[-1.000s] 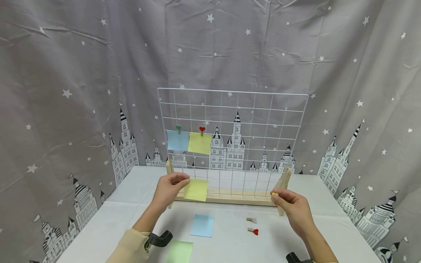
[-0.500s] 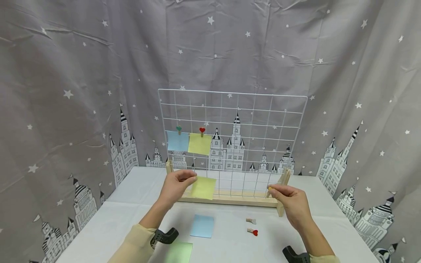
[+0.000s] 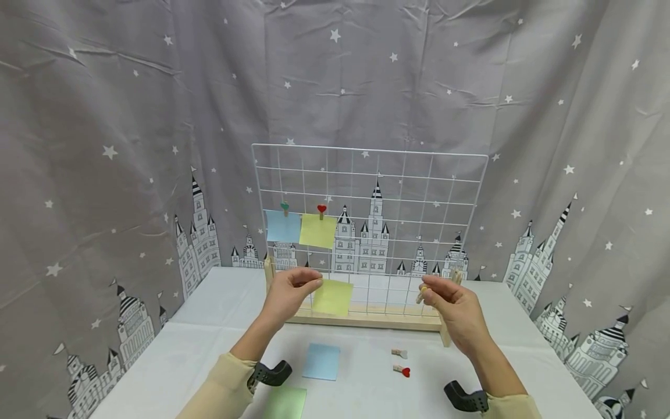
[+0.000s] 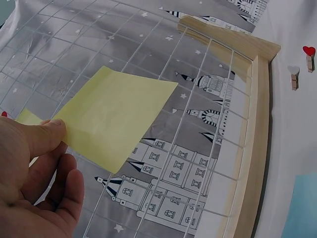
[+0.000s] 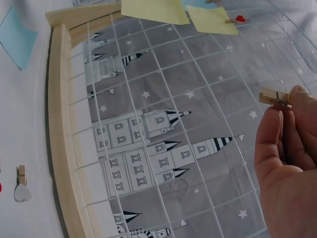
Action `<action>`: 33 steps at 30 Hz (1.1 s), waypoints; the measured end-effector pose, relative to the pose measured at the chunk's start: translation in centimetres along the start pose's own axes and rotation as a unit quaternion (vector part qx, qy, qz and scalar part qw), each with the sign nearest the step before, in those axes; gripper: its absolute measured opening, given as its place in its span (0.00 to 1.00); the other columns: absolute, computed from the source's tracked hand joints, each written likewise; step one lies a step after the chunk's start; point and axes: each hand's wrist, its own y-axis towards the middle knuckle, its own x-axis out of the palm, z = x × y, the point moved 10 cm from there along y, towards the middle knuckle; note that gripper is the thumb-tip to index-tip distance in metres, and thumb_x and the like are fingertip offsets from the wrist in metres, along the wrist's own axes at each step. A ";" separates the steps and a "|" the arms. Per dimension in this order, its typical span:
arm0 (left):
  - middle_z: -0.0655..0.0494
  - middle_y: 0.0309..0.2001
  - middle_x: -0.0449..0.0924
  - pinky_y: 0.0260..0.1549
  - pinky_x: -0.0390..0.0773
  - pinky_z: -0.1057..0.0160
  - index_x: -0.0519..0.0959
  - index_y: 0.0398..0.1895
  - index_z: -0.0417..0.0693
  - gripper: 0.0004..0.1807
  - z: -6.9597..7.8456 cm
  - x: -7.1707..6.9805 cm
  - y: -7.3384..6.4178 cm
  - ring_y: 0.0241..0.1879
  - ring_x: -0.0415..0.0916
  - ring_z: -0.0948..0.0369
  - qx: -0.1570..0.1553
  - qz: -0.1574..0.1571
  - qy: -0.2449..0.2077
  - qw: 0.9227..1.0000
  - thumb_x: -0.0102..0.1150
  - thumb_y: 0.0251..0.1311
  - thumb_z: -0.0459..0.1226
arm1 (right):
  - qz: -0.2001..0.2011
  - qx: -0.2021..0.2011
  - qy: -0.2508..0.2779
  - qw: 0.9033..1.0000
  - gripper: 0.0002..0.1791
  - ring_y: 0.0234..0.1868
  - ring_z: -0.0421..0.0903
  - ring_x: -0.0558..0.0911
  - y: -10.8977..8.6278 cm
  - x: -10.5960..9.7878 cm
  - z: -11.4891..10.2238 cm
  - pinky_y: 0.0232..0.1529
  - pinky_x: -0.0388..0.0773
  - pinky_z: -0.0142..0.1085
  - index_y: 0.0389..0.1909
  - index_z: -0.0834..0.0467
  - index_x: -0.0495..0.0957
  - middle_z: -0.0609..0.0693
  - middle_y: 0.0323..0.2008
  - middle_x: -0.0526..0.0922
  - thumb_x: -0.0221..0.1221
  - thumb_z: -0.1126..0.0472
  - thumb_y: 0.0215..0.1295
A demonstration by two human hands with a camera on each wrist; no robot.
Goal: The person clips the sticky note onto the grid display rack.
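My left hand (image 3: 291,292) pinches a yellow sticky note (image 4: 115,115) by its left corner, thumb on the front. The note hangs before the lower part of a white wire grid panel (image 3: 398,221) in a wooden stand. At the right, my right hand (image 3: 460,311) pinches a small wooden clothespin (image 5: 274,96) by its yellow end, its plain end pointing outward. Higher on the grid, a blue note (image 3: 283,227) hangs under a green heart clothespin (image 3: 285,208), beside another yellow note (image 3: 317,231) under a red heart clothespin (image 3: 321,210).
On the white table (image 3: 366,396) lie a blue note pad (image 3: 321,361) and a green one (image 3: 285,402). Right of them are a clothespin with a white heart (image 5: 22,192) and a red heart one (image 3: 403,370). A grey curtain (image 3: 131,75) stands behind the grid.
The left hand has carried the yellow note rightward and slightly up. My right hand has moved left and up with the clothespin, whose wooden end now shows.
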 end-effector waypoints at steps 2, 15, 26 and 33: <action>0.55 0.45 0.89 0.45 0.81 0.62 0.88 0.44 0.51 0.06 -0.1 0.1 0.0 0.43 0.82 0.58 -0.002 0.001 0.000 1.000 0.69 0.66 0.38 | -0.001 0.009 -0.023 1.000 0.17 0.42 0.39 0.84 0.1 0.2 0.1 0.49 0.82 0.27 0.57 0.65 0.81 0.40 0.42 0.85 0.64 0.64 0.71; 0.56 0.44 0.89 0.45 0.81 0.63 0.89 0.45 0.49 0.07 0.1 0.4 0.0 0.43 0.83 0.59 -0.003 0.003 0.006 1.000 0.69 0.65 0.38 | -0.029 -0.001 -0.048 0.998 0.21 0.41 0.38 0.84 0.4 1.6 -0.6 0.50 0.82 0.26 0.59 0.71 0.78 0.43 0.41 0.84 0.63 0.62 0.72; 0.58 0.43 0.89 0.45 0.82 0.61 0.89 0.42 0.54 0.05 1.3 1.0 0.6 0.43 0.83 0.59 0.009 -0.009 0.004 1.000 0.69 0.66 0.39 | -0.035 0.002 -0.070 0.997 0.16 0.41 0.40 0.83 1.2 2.5 -1.5 0.51 0.81 0.27 0.54 0.67 0.82 0.43 0.38 0.84 0.64 0.61 0.72; 0.58 0.44 0.89 0.47 0.83 0.58 0.88 0.45 0.53 0.07 2.7 1.4 1.4 0.45 0.83 0.58 0.010 -0.010 -0.005 1.000 0.69 0.66 0.41 | -0.035 -0.013 -0.091 0.995 0.16 0.40 0.41 0.83 2.2 3.1 -2.9 0.51 0.81 0.27 0.52 0.66 0.83 0.43 0.36 0.86 0.65 0.59 0.71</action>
